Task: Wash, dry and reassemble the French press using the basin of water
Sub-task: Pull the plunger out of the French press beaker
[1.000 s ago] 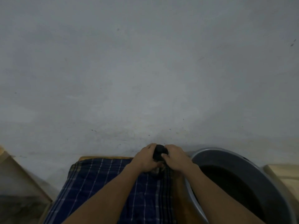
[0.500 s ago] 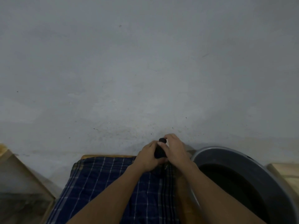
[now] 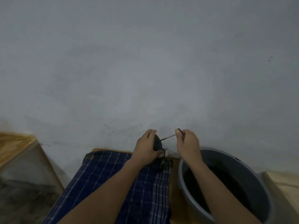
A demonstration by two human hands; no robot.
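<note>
My left hand [image 3: 146,147] grips the black lid [image 3: 157,143] of the French press, held up in front of the wall. A thin metal plunger rod [image 3: 168,137] runs out of the lid to the right. My right hand [image 3: 187,143] pinches the rod's far end, where a small dark knob [image 3: 179,130] shows above my fingers. Another dark press part [image 3: 159,165] lies on the blue plaid cloth [image 3: 113,180] just below my left hand. The grey basin [image 3: 262,188] with dark water stands to the right, under my right forearm.
A grey wall fills the upper view right behind my hands. The cloth lies on a wooden surface [image 3: 174,188] between cloth and basin. A wooden frame [image 3: 17,147] leans at the left, and a light wooden board [image 3: 284,185] sits at the right edge.
Both hands were closed together on the black lid. My right hand has since moved right, drawing the rod out of the lid, and both hands have risen slightly.
</note>
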